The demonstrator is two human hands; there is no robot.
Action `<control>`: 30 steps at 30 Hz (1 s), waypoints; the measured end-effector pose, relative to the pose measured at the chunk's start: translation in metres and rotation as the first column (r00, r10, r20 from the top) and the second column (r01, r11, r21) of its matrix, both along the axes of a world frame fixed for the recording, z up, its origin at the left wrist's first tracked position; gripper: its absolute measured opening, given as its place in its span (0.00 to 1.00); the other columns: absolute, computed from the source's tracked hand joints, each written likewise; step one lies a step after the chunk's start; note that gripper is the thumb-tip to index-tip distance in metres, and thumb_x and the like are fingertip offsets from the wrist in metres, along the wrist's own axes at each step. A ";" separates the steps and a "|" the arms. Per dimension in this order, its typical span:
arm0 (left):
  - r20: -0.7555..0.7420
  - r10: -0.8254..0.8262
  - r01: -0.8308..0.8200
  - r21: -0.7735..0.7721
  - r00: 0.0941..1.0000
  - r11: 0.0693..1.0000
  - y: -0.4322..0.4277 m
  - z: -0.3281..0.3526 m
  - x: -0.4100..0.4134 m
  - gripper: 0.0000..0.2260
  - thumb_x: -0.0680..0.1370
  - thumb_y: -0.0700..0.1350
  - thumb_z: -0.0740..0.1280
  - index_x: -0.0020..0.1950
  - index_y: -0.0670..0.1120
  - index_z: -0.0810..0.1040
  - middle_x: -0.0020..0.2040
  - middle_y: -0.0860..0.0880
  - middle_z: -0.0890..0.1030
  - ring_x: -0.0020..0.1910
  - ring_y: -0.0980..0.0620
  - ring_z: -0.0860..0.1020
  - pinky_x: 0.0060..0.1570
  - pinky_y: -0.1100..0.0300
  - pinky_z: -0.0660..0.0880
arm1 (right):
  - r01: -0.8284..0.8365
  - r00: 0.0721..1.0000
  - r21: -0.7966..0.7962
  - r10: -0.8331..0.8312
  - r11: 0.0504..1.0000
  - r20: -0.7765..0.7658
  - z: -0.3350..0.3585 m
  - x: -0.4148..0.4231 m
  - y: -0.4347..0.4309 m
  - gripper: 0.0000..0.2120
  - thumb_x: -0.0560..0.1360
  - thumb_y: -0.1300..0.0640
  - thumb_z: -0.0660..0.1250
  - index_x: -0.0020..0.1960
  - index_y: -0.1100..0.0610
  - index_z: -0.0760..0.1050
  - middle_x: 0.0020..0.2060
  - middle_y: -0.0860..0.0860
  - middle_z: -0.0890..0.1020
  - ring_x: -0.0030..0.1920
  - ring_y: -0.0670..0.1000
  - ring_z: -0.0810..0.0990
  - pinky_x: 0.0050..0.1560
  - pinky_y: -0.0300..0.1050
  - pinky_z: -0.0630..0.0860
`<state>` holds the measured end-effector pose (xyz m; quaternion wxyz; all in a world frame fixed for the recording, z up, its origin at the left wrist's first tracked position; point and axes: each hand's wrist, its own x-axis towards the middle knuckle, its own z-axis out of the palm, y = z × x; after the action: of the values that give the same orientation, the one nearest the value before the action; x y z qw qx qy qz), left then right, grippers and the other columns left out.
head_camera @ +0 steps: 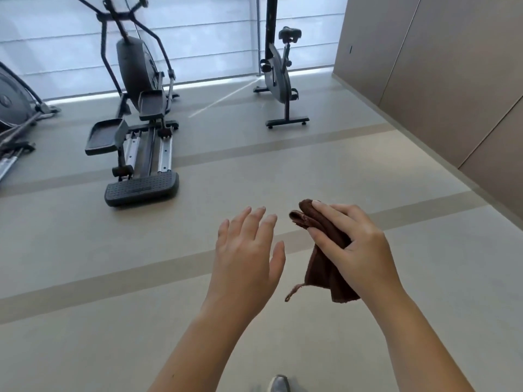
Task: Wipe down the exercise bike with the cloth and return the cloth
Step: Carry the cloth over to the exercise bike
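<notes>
At the bottom edge, the tip of a grey shoe stands on the beige floor, which has darker stripes. Above it, the left hand is spread with straight fingers and holds nothing. Just beside it, not touching, the right hand grips the folded brown cloth between thumb and fingers; a small loop hangs from the cloth. Further away to the left stands an elliptical trainer, with part of another machine at the left edge. The exercise bike stands well apart from the cloth, before the window blinds, near the brown wall panels.
</notes>
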<state>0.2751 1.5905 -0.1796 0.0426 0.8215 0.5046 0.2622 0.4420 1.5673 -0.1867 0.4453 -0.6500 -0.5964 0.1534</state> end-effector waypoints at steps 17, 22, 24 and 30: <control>0.087 -0.072 0.076 -0.046 0.994 0.996 0.307 -0.008 0.066 0.17 0.75 0.43 0.66 0.62 0.40 0.73 0.62 0.41 0.76 0.64 0.41 0.70 0.62 0.39 0.66 | 0.130 0.988 0.009 -0.130 0.991 0.080 0.003 0.068 0.293 0.18 0.71 0.51 0.69 0.61 0.44 0.75 0.51 0.43 0.77 0.54 0.49 0.76 0.55 0.46 0.74; 0.132 -0.045 0.052 -0.051 0.990 0.997 0.434 0.009 0.057 0.17 0.76 0.44 0.64 0.64 0.42 0.72 0.64 0.43 0.74 0.66 0.43 0.68 0.65 0.40 0.64 | 0.068 0.985 0.016 -0.069 0.998 0.156 0.028 0.058 0.425 0.19 0.72 0.50 0.68 0.62 0.45 0.74 0.52 0.45 0.77 0.54 0.49 0.76 0.54 0.46 0.75; 0.146 -0.032 0.041 -0.053 0.989 0.998 0.481 0.013 0.054 0.17 0.76 0.44 0.65 0.64 0.42 0.72 0.64 0.43 0.74 0.66 0.42 0.68 0.65 0.40 0.64 | 0.057 0.983 0.040 -0.063 0.998 0.175 0.033 0.054 0.473 0.19 0.72 0.50 0.68 0.62 0.46 0.74 0.52 0.46 0.77 0.54 0.49 0.76 0.54 0.47 0.75; 0.152 0.002 0.016 -0.119 0.988 0.993 0.577 0.000 0.055 0.17 0.75 0.43 0.66 0.63 0.42 0.73 0.63 0.43 0.74 0.66 0.43 0.69 0.65 0.41 0.64 | 0.006 0.988 0.002 -0.006 1.000 0.156 0.018 0.047 0.584 0.19 0.71 0.52 0.69 0.62 0.46 0.75 0.53 0.46 0.78 0.54 0.50 0.76 0.54 0.48 0.75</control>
<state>0.3298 2.1672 -0.1796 0.1313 0.7967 0.5119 0.2931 0.4893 2.1511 -0.1685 0.3982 -0.6616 -0.6274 0.1004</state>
